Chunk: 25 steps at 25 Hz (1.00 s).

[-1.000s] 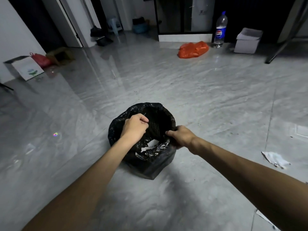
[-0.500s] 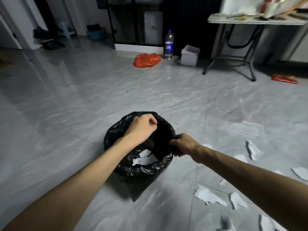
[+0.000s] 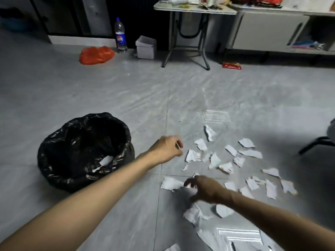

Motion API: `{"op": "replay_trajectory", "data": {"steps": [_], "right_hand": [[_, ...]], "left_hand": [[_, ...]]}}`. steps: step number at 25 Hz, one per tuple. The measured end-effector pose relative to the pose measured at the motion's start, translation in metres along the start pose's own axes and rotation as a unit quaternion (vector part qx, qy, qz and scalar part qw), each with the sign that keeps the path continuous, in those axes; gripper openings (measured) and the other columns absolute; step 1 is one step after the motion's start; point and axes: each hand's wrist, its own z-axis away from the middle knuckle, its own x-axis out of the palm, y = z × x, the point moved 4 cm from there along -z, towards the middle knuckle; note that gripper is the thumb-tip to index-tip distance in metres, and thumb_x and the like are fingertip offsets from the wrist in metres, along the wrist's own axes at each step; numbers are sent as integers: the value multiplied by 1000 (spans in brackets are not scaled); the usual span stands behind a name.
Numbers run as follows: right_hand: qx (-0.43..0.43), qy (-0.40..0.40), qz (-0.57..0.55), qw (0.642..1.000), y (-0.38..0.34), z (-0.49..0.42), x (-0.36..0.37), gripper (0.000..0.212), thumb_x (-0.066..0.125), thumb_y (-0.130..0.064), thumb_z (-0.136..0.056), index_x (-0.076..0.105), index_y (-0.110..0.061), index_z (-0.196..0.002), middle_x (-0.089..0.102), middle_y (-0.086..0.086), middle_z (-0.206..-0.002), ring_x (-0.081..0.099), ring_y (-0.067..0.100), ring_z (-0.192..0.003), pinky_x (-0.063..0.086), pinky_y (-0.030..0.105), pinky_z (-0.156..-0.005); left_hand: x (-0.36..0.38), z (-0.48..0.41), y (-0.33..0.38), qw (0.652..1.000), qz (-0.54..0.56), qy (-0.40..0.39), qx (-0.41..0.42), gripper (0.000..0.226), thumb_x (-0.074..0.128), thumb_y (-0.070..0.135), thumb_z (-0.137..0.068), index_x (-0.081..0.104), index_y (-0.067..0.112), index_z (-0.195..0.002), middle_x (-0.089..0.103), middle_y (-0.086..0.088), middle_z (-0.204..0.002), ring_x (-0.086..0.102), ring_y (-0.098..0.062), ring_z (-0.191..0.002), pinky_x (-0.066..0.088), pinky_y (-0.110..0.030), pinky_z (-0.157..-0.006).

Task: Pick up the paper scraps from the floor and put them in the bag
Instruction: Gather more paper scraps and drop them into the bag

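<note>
A black bag (image 3: 54,140) lines a round bin on the grey floor at the left, its mouth open, with a few white scraps (image 3: 106,160) inside. Several torn white paper scraps (image 3: 213,160) lie scattered on the tiles to the right of it. My left hand (image 3: 166,148) hovers between the bag and the scraps, fingers curled in, nothing visible in it. My right hand (image 3: 203,187) is lower and nearer, fingers spread downward over a larger scrap (image 3: 170,183); motion blur hides whether they touch it.
Along the far wall are an orange plastic bag (image 3: 97,55), a Pepsi bottle (image 3: 120,36) and a white box (image 3: 146,48). A folding table's legs (image 3: 186,57) and a red packet (image 3: 231,66) are farther right. A black chair leg (image 3: 315,144) juts in at the right edge.
Both hands have let go of the bag's rim and moved right to the scattered scraps. The view has swung right, so the bag now sits at the left.
</note>
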Motion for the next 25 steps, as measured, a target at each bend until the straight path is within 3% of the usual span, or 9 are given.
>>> {"op": "replay_trajectory", "data": {"steps": [2,5,9,12,15,17,20,22,25], "right_hand": [[-9,-18,49,999,9,9,41,48,72,-36,-76,58,-32,-121,59,2,-124,60,25,-112,50,34,-90],[-2,-7,30,1000,19,13,69,32,60,-19,-82,66,-21,-114,66,7,-119,62,27,-110,48,31,-86],[52,132,-93,985,41,6,52,14,56,-11,-81,69,-7,-86,70,12,-93,66,31,-93,37,27,-66],[71,191,-53,978,54,-8,30,20,59,-18,-84,72,-9,-96,60,10,-123,57,29,-111,46,30,-82],[48,152,-20,987,52,-26,32,26,58,-18,-85,71,-10,-105,49,3,-142,45,22,-131,41,26,-102],[59,140,-24,988,49,-34,38,26,55,-14,-86,70,-6,-105,53,5,-134,50,24,-124,42,25,-99],[91,150,-68,982,46,-41,39,20,51,-7,-87,68,2,-91,59,14,-100,62,27,-99,46,31,-81],[112,142,-92,979,44,-42,38,15,52,-6,-85,61,0,-75,52,14,-79,61,23,-81,39,30,-66],[96,157,-105,977,41,-44,30,13,54,-2,-79,59,1,-67,48,16,-68,56,12,-75,39,29,-62]], "left_hand": [[40,-2,-10,996,-45,-77,0,29,70,23,-76,65,20,-105,71,-3,-105,65,-21,-95,52,-29,-80],[93,1,-34,976,-151,-157,5,50,70,28,-79,53,20,-125,57,-8,-129,58,-28,-115,48,-38,-96],[136,16,-72,954,-248,-170,-10,57,68,28,-79,43,15,-128,45,-11,-131,56,-35,-116,47,-43,-92],[147,26,-90,970,-200,-134,-23,31,61,21,-86,48,10,-112,51,-13,-121,57,-35,-110,46,-41,-86],[140,32,-99,978,-159,-122,-55,16,51,17,-88,56,7,-100,60,-15,-115,60,-34,-103,44,-32,-78],[131,34,-93,979,-147,-135,-45,19,51,17,-86,61,6,-97,63,-16,-114,61,-34,-102,48,-32,-81],[125,47,-76,963,-133,-233,6,20,63,24,-82,65,10,-97,65,-15,-113,62,-29,-99,49,-31,-81],[135,59,-63,936,-153,-306,77,33,75,29,-76,65,14,-103,65,-13,-110,60,-26,-96,48,-31,-81],[158,81,-53,882,-228,-374,175,56,84,36,-67,62,15,-114,60,-13,-112,60,-32,-101,53,-37,-85]]}}
